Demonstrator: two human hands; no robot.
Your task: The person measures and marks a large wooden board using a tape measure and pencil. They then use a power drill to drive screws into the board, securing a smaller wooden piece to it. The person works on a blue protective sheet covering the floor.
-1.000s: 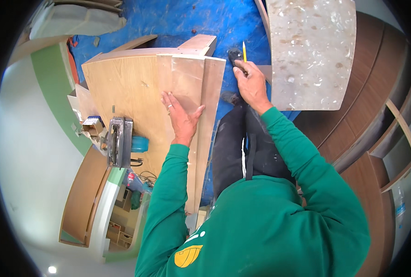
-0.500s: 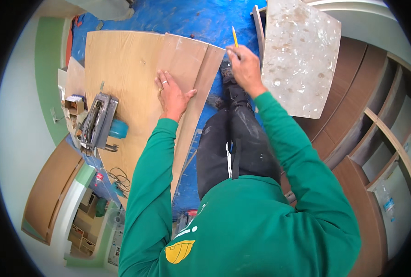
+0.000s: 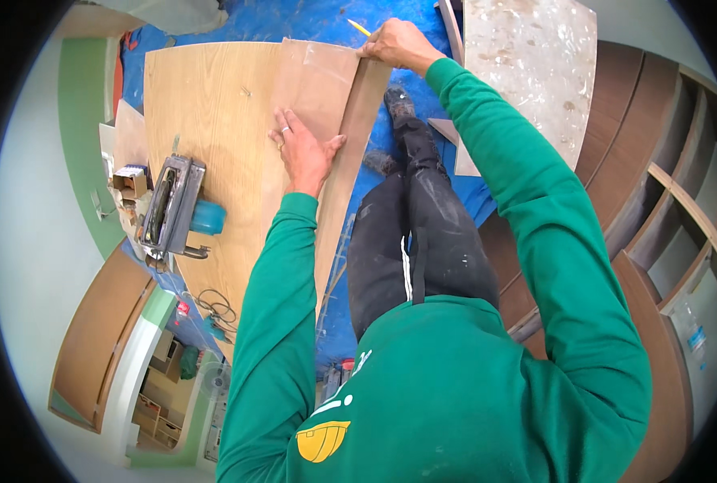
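Clearly, of two hands [image 3: 303, 157] [image 3: 400, 44], one touches one board [image 3: 318, 76], one holds one pencil [image 3: 359, 28].

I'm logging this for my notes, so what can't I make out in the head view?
In the head view:
1. The rest of the pencil: hidden by the right hand.
2. The plank under the left hand: covered by it.
3. The speckled board's far end: cut off by the top edge.
4. Print on the bottle: too small.
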